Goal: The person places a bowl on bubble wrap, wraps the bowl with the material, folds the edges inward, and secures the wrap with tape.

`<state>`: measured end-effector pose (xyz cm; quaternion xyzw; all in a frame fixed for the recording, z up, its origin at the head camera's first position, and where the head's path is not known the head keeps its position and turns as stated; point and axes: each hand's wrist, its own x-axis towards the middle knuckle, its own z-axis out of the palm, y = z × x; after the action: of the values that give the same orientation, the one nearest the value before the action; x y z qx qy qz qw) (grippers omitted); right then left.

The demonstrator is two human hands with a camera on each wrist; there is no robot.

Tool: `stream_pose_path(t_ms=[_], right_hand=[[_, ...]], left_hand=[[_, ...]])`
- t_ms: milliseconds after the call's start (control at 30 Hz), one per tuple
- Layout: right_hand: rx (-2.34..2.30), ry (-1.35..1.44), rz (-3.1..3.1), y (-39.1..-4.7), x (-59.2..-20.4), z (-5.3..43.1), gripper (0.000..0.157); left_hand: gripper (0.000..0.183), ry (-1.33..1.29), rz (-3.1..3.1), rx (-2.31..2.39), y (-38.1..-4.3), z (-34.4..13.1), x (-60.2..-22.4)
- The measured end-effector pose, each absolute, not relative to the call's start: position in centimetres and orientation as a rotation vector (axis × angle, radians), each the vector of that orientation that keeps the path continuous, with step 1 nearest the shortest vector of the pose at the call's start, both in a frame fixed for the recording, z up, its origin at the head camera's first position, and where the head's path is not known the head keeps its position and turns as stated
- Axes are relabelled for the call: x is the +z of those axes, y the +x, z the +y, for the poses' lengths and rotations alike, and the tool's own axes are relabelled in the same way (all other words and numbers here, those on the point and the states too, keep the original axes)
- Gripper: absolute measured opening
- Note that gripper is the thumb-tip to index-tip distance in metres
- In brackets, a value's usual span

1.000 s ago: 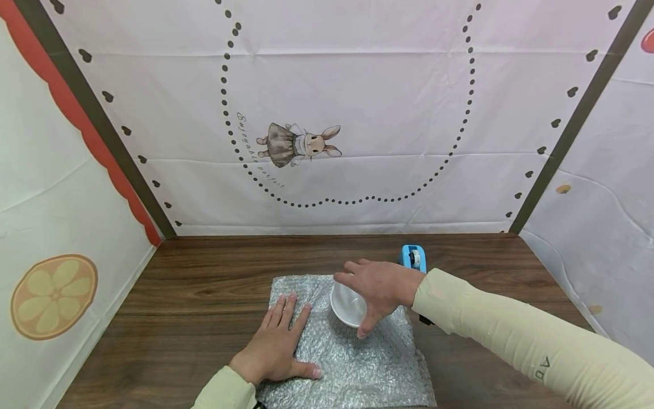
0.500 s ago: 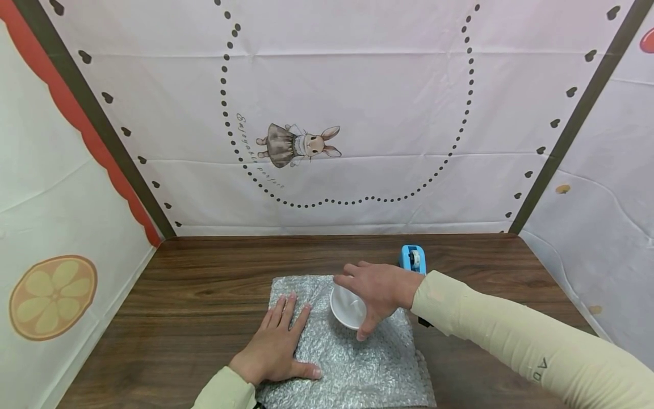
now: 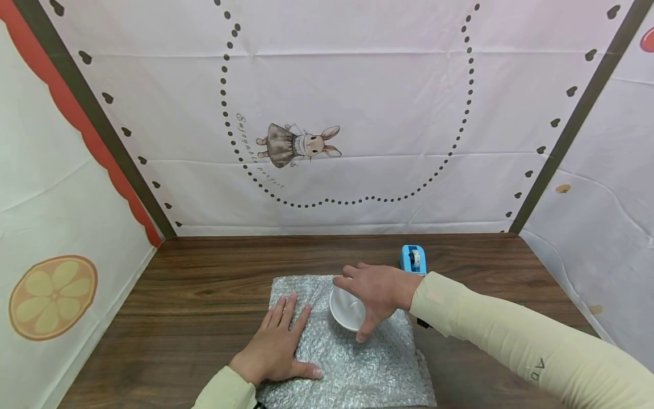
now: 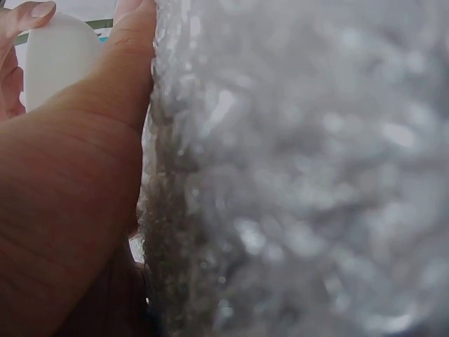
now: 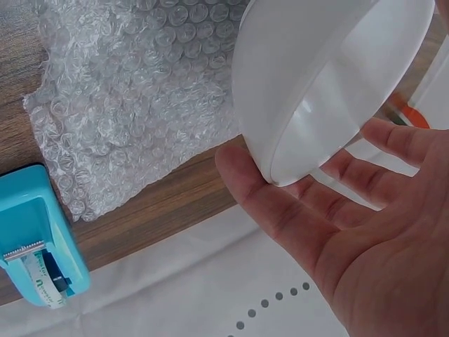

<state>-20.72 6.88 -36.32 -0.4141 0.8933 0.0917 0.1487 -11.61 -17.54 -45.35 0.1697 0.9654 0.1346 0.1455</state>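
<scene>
A white bowl [image 3: 347, 308] stands with its mouth upward on a sheet of bubble wrap [image 3: 368, 363]. From above, my right hand [image 3: 380, 292] grips it across the rim, thumb on the near side and fingers on the far side. The right wrist view shows fingertips against the edge of the bowl [image 5: 280, 77]; part of the thumb side is cut off. My left hand [image 3: 276, 343] lies flat with spread fingers on the left part of the bubble wrap. In the left wrist view the wrap [image 4: 302, 168] fills most of the picture, blurred.
A blue tape dispenser [image 3: 413, 259] with a roll in it stands behind my right wrist, beyond the wrap's back right corner. All this is on a dark wooden table [image 3: 214, 284]. A white printed cloth [image 3: 388, 113] rises along the table's back edge.
My right hand and the bowl have shifted very slightly toward the left and toward me. The left hand and the bubble wrap stay where they were.
</scene>
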Motion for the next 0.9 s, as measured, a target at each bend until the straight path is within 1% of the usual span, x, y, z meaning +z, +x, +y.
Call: stream_pose_path(t_ms=[900], right_hand=[[0.317,-1.197,2.559,-20.53,-36.68,6.64,0.12]], left_hand=[[0.129,0.498,2.786,0.375,-11.71,-17.48,-45.41]])
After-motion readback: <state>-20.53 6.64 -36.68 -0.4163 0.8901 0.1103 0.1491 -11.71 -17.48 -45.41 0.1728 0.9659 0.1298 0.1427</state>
